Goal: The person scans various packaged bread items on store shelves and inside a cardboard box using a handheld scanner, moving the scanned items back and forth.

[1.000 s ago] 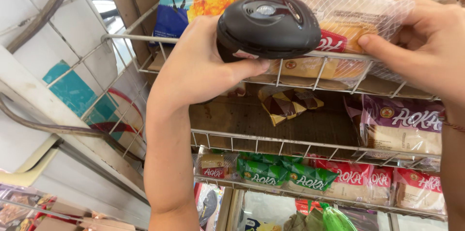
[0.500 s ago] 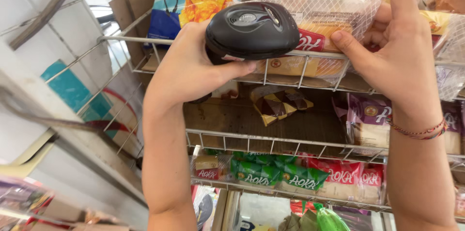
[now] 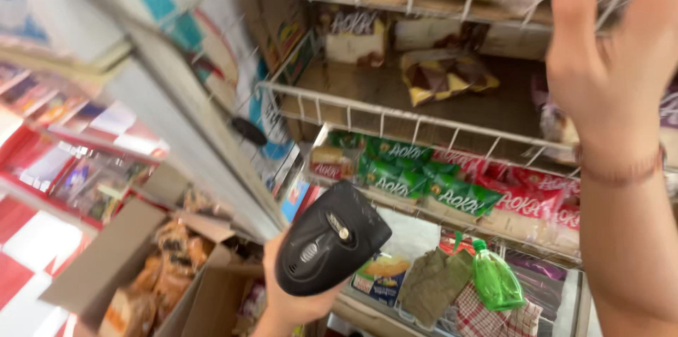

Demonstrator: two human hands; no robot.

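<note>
Scanner low, hand high at the wire rack.
I see green and red flat packets [image 3: 438,185] filling the middle white wire shelf [image 3: 395,121]; my left hand [image 3: 296,294] grips the black handheld scanner [image 3: 332,245] below them, my right hand [image 3: 607,68] reaches open to the top shelf.

Green snack packets [image 3: 413,174] and red packets [image 3: 526,199] lie side by side on the lower wire shelf. A yellow-and-brown wrapped cake [image 3: 445,75] sits on the shelf above.
</note>
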